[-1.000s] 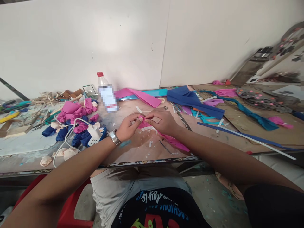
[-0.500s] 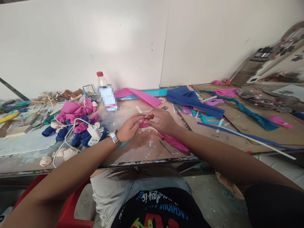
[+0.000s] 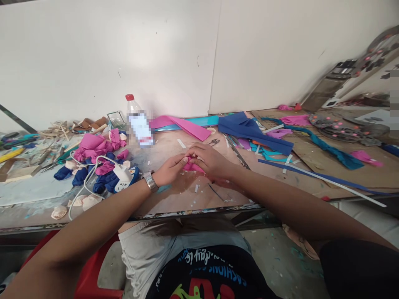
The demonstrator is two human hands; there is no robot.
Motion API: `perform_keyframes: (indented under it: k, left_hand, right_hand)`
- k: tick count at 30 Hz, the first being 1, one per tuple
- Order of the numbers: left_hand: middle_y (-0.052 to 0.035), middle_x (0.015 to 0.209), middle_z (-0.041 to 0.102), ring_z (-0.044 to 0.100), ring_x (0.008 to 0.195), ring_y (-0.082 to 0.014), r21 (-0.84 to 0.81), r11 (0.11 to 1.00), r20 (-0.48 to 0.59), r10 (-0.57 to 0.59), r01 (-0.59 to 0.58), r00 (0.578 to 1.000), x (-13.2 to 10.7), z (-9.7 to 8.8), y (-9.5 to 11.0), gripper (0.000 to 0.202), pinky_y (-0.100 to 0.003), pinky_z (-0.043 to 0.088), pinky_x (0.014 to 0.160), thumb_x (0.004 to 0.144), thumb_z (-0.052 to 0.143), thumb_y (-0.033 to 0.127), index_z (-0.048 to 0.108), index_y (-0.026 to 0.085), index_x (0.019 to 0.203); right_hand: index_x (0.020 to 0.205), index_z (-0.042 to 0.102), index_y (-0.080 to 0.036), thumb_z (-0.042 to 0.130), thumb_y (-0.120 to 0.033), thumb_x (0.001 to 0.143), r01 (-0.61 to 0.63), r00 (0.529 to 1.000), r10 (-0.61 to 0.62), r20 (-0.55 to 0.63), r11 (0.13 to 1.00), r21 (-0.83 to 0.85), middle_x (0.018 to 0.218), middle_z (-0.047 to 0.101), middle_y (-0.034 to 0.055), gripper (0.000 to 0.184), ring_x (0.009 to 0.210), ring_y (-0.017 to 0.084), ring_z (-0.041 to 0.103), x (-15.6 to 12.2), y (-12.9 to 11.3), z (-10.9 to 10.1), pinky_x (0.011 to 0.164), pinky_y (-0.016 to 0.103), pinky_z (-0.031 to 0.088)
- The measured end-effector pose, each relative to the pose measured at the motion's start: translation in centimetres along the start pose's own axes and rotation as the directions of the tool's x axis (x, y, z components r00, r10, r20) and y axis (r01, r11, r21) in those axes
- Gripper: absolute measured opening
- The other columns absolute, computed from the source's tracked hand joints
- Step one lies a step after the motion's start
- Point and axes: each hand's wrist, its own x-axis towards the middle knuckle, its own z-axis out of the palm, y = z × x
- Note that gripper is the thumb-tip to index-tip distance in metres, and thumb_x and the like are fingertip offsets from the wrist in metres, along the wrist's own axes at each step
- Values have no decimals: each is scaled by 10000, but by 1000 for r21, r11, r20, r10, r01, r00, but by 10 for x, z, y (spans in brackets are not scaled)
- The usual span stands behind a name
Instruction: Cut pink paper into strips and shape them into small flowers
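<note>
A pink crepe paper strip (image 3: 193, 166) is bunched between my two hands, low over the middle of the table. My left hand (image 3: 171, 169), with a metal watch at the wrist, pinches its left end between thumb and fingers. From the right, my right hand (image 3: 207, 160) closes on the same strip, its fingers curled over the top. The gathered part is largely hidden by the fingers, and a loose pink fold hangs below them. Just beyond my right hand lies a small pair of dark snips (image 3: 214, 142).
Pink and blue paper flowers (image 3: 93, 147) crowd the left around a white charger plugged into a power strip (image 3: 126, 180). A propped phone (image 3: 141, 128) leans on a bottle (image 3: 130, 101). Blue paper (image 3: 254, 133), a pink sheet (image 3: 190, 126) and a long white strip (image 3: 336, 181) lie behind and right.
The pink tail that lay under my right forearm has been drawn in toward my hands. My right fingers have curled further over the gathered part.
</note>
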Motion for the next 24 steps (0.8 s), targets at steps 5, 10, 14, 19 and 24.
perform_keyframes:
  k: [5,10,14,19,24]
  left_hand:
    - [-33,928,640,586,869,-170,-152,984,-210,-124,93,970,3,-4,-2,426,-311,510,822,947,538,598,633,183,945]
    - [-8,786,605,567,739,-131,-226,963,-340,-217,144,915,5,-10,-8,409,-263,489,718,892,626,568,613,173,790]
    - [-3,764,608,527,684,-116,-218,962,-343,-231,163,911,6,-9,-6,372,-258,458,673,829,722,530,650,166,805]
    - [1,748,607,518,677,-121,-218,963,-371,-230,157,900,6,-8,-6,329,-265,441,645,798,757,494,666,177,814]
    - [3,783,623,547,713,-117,-252,956,-353,-236,151,905,6,-10,-8,231,-257,470,696,809,729,403,680,178,822]
  right_hand:
    - [1028,633,-190,593,-369,982,-109,986,111,-121,994,21,1005,669,70,188,913,210,592,0,-1,-3,847,344,457]
    - [1014,628,-185,643,-338,947,-179,953,175,-246,984,5,997,673,61,168,867,202,591,-1,2,-6,805,335,444]
    - [999,633,-195,649,-389,945,-175,953,167,-252,984,-10,971,681,55,202,842,199,593,-1,2,-6,805,343,444]
    - [979,634,-201,652,-395,942,-166,956,156,-250,986,-18,953,685,52,198,839,203,597,-1,3,-5,801,348,444]
    - [995,626,-197,605,-381,965,-160,955,153,-254,987,-8,957,680,62,187,837,206,599,-1,2,-5,798,352,446]
